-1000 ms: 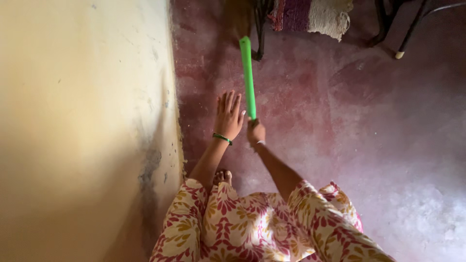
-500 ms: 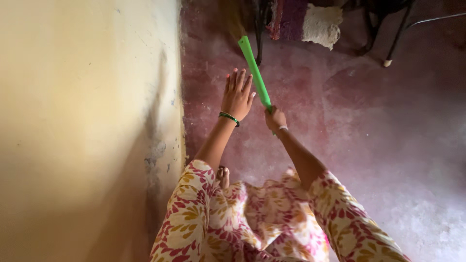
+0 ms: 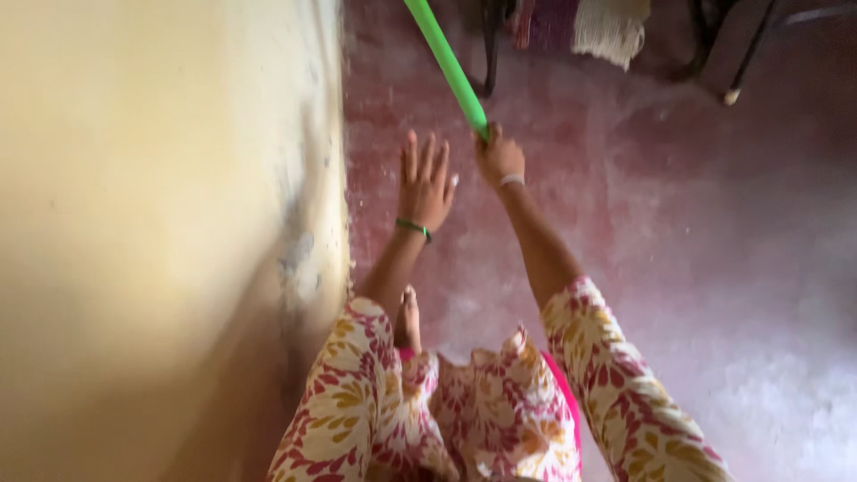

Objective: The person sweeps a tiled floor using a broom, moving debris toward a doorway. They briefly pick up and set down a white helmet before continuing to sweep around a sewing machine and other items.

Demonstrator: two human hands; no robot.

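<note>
Since the earlier frames the right hand (image 3: 499,157) has been carried up and forward, and the green handle (image 3: 446,61) is now tilted further to the left, so that its far end is cut off by the top edge of the view. The left hand (image 3: 425,185) has been lifted a little as well.

The handle is gripped at its near end by the right hand, whose fingers are closed around it. A pale bangle (image 3: 511,180) is worn on that wrist. The left hand is held open, with its fingers spread and straight, just beside the right hand and to the left of the handle; nothing is touched by it. A green bangle (image 3: 412,227) is worn on the left wrist.

Both arms are stretched out from floral sleeves (image 3: 616,375) in red, yellow and white. A bare foot (image 3: 408,321) is seen between the arms, set on the reddish floor (image 3: 643,214). A yellow wall (image 3: 152,241), stained near its base, is seen on the left.

Beyond the hands, at the top of the view, a fringed cloth (image 3: 611,27) is seen hanging, with dark furniture legs (image 3: 745,62) beside it. The whole view is somewhat blurred.
</note>
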